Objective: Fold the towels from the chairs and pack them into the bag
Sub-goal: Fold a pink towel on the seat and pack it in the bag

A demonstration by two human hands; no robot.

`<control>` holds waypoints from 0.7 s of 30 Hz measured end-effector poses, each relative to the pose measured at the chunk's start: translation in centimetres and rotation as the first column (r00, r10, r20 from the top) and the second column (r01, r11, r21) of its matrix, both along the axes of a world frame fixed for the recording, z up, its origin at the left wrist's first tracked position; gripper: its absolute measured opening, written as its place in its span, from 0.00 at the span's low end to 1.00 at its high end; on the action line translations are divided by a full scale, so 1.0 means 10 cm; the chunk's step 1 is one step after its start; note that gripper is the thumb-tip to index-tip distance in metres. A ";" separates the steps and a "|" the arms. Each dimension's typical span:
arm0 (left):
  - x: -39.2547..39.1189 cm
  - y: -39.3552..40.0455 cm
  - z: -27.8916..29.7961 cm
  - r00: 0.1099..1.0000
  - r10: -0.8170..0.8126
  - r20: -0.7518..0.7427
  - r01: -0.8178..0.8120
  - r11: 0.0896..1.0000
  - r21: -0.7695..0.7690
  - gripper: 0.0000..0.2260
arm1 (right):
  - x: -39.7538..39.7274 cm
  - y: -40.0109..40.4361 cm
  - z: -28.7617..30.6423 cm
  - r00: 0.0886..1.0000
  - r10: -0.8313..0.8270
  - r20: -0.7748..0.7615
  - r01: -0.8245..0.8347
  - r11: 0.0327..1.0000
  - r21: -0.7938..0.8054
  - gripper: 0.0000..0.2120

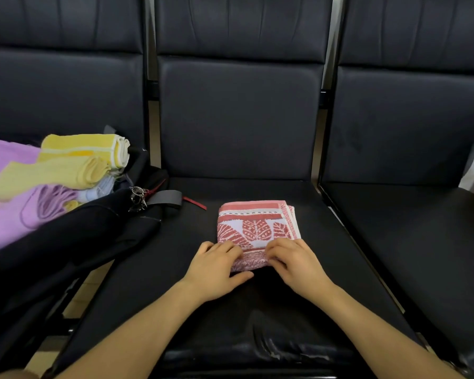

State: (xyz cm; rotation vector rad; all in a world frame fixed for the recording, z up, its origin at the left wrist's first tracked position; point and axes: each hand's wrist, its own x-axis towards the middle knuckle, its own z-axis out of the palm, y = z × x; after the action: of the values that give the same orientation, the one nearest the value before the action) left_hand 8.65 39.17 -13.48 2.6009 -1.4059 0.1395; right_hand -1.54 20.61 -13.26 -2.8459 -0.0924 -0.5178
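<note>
Both hands meet at the near edge of a folded red-and-white leaf-patterned towel [256, 231] on the middle chair seat [230, 310]: the left hand [216, 269] pinches that edge, fingers on top and thumb at the fold, while the right hand [296, 261] curls its fingers over it. Farther left, a black bag [74, 242] lies open, holding folded yellow towels [74, 162] stacked on purple towels [14, 209]. Dark chair backs [238, 116] stand behind.

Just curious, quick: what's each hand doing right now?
Left hand: grips the near edge of the folded red leaf-patterned towel.
Right hand: fingers curled on the same edge, gripping it.
</note>
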 end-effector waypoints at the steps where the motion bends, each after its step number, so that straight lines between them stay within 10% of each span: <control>1: 0.01 0.00 -0.01 1.000 0.011 -0.007 -0.011 1.000 -0.021 0.33 | 0.00 -0.01 0.01 1.000 -0.007 0.024 0.006 0.999 0.054 0.03; 6: 0.03 -0.04 0.01 0.998 0.031 -0.051 -0.041 0.973 -0.229 0.14 | -0.05 -0.05 0.09 0.992 -0.094 0.081 0.072 0.967 0.243 0.02; 13: 0.01 -0.04 0.15 0.977 0.043 -0.209 -0.120 0.919 -0.374 0.16 | -0.23 -0.15 0.19 0.964 -0.215 -0.154 0.216 0.976 -0.015 0.22; 18: 0.00 0.01 0.20 0.881 -0.015 -0.473 -0.208 0.885 -0.416 0.15 | -0.24 -0.24 0.18 0.974 -0.222 0.043 0.133 0.716 0.685 0.06; 21: 0.01 -0.03 0.22 0.886 0.024 -0.463 -0.267 0.843 -0.467 0.13 | -0.20 -0.18 0.25 0.967 -0.251 0.050 0.121 0.623 0.773 0.07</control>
State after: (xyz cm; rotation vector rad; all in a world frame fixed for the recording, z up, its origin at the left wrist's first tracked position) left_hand 8.70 38.87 -11.24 2.1011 -0.8504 -0.0483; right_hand -3.52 18.83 -10.75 -1.9665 0.3336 -0.6294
